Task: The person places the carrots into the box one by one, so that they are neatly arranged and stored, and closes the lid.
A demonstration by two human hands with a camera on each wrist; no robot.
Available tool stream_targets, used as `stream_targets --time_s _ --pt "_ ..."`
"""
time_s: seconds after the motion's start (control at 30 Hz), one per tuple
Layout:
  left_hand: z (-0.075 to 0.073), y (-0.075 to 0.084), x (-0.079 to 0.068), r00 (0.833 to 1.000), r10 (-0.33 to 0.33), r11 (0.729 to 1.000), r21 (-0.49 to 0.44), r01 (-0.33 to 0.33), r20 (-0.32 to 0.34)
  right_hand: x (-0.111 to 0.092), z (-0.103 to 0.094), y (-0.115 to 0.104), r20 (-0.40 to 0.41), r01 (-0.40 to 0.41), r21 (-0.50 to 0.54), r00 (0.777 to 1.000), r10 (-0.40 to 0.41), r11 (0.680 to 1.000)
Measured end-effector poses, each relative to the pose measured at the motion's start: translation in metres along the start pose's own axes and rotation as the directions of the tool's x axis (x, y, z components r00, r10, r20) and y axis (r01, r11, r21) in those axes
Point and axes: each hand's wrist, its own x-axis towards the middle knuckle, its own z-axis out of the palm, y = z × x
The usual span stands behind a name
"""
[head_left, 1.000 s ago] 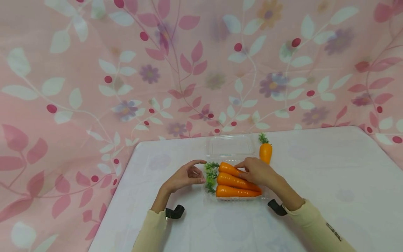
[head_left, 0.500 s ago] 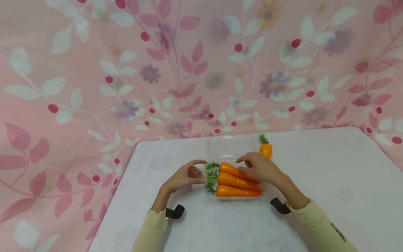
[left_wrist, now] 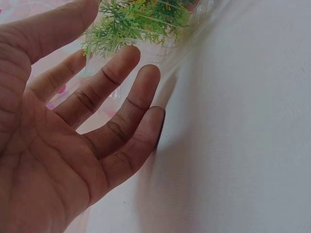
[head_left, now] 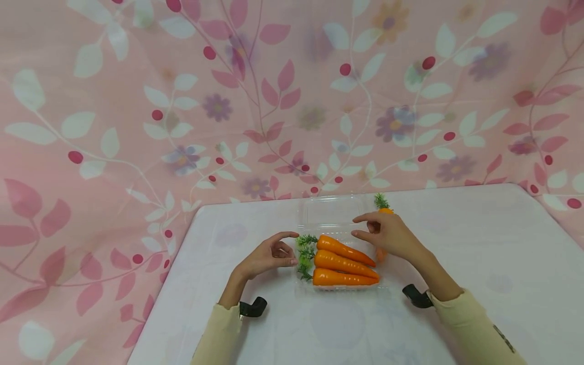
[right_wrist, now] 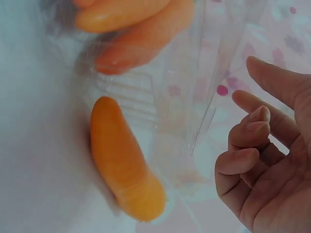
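White table surface carries an open, clear plastic box near its far edge. At the box's left edge, the left hand grips nothing, fingers loosely bent; over the right edge, the right hand is empty, thumb and forefinger apart. Three long orange carrots with leafy green tops lie inside; a fourth orange carrot lies just outside the right edge.
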Motion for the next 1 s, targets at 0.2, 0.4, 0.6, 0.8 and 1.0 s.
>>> stream_targets --time_s 0.2,0.4,0.6,0.8,1.0 --pt "0.0 -0.001 0.001 1.0 0.002 1.0 -0.003 -0.002 -0.001 -0.003 -0.008 0.011 -0.043 -0.096 0.05 0.994 0.098 0.994" --pt "0.0 -0.002 0.001 1.0 0.013 1.0 -0.014 -0.013 0.002 -0.005 -0.015 0.022 -0.058 -0.16 0.067 0.985 0.164 0.985" --pt "0.0 -0.003 0.001 1.0 0.019 1.0 -0.012 -0.019 0.004 -0.009 -0.018 0.032 -0.084 -0.209 0.054 0.974 0.213 0.977" --pt "0.0 -0.003 0.0 1.0 0.024 1.0 -0.015 -0.024 0.004 -0.012 -0.019 0.04 -0.169 -0.263 0.023 0.95 0.263 0.965" --pt "0.0 -0.003 0.0 1.0 0.023 1.0 -0.016 -0.023 0.004 -0.014 -0.019 0.046 -0.231 -0.311 -0.013 0.926 0.3 0.95"
